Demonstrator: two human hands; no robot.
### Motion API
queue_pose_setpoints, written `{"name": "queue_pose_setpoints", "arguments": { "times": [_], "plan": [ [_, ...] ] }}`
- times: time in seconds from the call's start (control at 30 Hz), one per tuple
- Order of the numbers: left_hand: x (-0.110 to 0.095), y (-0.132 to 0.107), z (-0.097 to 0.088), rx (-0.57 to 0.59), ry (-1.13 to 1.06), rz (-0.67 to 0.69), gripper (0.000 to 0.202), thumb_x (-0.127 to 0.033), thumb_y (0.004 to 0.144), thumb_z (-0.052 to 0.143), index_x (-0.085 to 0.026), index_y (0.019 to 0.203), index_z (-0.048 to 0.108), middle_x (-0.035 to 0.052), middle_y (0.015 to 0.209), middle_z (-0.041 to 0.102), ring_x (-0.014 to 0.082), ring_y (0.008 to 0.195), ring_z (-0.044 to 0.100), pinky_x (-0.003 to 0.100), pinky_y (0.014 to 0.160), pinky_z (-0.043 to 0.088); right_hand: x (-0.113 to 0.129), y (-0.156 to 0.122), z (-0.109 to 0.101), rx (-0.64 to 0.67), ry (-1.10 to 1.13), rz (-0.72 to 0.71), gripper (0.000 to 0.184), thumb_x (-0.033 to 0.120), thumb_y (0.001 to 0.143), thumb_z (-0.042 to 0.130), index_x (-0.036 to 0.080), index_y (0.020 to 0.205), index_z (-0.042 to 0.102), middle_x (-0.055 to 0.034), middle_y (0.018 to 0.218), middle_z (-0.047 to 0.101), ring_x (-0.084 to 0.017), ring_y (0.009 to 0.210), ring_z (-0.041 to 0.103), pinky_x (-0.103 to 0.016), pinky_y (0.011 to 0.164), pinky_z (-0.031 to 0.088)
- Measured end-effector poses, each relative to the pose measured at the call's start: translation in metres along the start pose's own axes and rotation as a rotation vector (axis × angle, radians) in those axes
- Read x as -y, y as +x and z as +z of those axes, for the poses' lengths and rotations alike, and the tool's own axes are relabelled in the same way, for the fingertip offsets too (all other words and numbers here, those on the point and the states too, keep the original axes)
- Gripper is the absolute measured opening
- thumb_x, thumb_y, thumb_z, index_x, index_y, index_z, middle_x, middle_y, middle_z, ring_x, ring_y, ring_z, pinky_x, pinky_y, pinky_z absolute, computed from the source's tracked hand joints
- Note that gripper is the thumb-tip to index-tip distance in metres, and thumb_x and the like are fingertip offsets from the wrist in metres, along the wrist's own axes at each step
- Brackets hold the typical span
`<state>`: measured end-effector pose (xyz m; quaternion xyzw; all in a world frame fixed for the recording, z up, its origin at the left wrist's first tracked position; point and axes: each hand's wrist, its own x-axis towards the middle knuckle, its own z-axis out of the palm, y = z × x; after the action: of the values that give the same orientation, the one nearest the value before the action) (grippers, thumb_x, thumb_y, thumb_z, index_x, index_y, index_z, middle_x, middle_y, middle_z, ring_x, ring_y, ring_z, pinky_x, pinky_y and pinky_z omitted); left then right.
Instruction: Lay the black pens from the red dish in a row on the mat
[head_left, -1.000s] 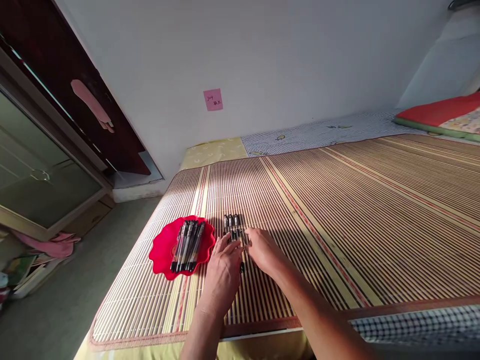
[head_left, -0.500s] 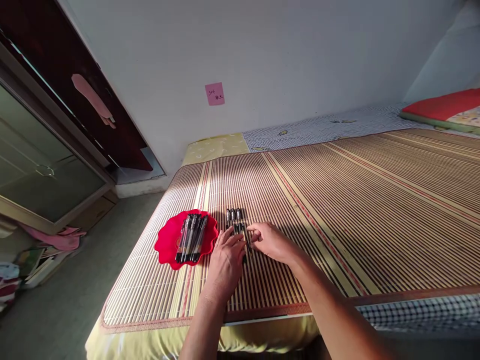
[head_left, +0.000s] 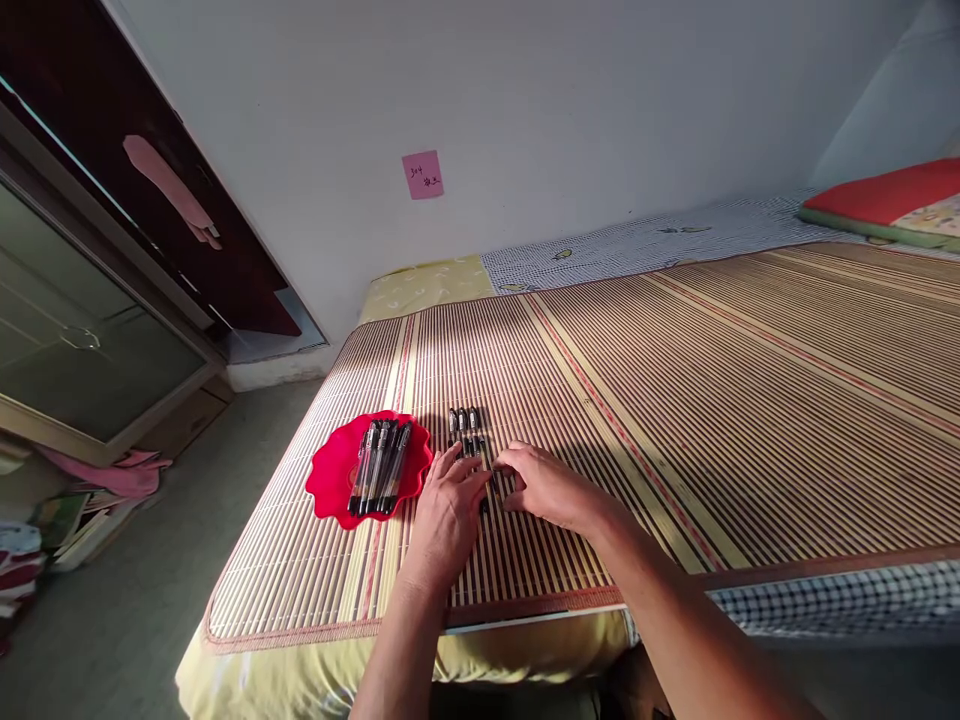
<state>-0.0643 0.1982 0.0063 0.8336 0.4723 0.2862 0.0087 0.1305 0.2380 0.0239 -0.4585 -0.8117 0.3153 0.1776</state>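
On the mat, row of pens runs twelve-to-six, toward twelve o'clock from nearer left hand, fingers slightly spread; right hand curled, pinch unclear.

patchy light on mat; stretched edges

The one view, head-worn, looks forward and down over the mat toward the wall; the left hand and right hand lie mid-range, perhaps too far for their grip to be clear.
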Motion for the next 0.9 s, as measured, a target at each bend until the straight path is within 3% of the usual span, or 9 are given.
{"name": "queue_pose_setpoints", "arguments": {
  "times": [0.5, 0.63, 0.9],
  "plan": [
    [0.0006, -0.0010, 0.0015, 0.007, -0.003, -0.010, 0.035, -0.001, 0.092, 0.062, -0.021, 0.113, 0.080, 0.0098, 0.123, 0.076, 0.0359, 0.135, 0.056, 0.063, 0.109, 0.053, -0.0016, 0.0005, 0.0036, -0.038, 0.009, -0.037, 0.016, 0.008, 0.079, 0.084, 0.015, 0.084, 0.070, -0.0033, 0.089, 0.066, -0.016, 0.078, 0.058, -0.027, 0.068, 0.038],
    [-0.0014, -0.0005, -0.0008, 0.017, 0.000, -0.012, 0.031, 0.000, 0.091, 0.063, -0.018, 0.110, 0.080, 0.0104, 0.125, 0.075, 0.0370, 0.135, 0.056, 0.062, 0.109, 0.054, -0.0011, 0.0000, 0.0023, -0.038, 0.015, -0.041, 0.017, 0.005, 0.079, 0.083, 0.015, 0.081, 0.070, -0.0024, 0.089, 0.064, -0.015, 0.078, 0.058, -0.026, 0.067, 0.037],
    [-0.0018, 0.0004, -0.0023, 0.011, 0.002, 0.011, 0.026, -0.002, 0.093, 0.060, -0.018, 0.104, 0.079, 0.0098, 0.123, 0.076, 0.0348, 0.134, 0.058, 0.060, 0.109, 0.054, 0.0052, -0.0032, -0.0013, 0.000, -0.041, -0.013, 0.024, 0.016, 0.075, 0.090, 0.015, 0.086, 0.069, -0.0035, 0.093, 0.066, -0.016, 0.077, 0.059, -0.027, 0.067, 0.038]
  ]
}}
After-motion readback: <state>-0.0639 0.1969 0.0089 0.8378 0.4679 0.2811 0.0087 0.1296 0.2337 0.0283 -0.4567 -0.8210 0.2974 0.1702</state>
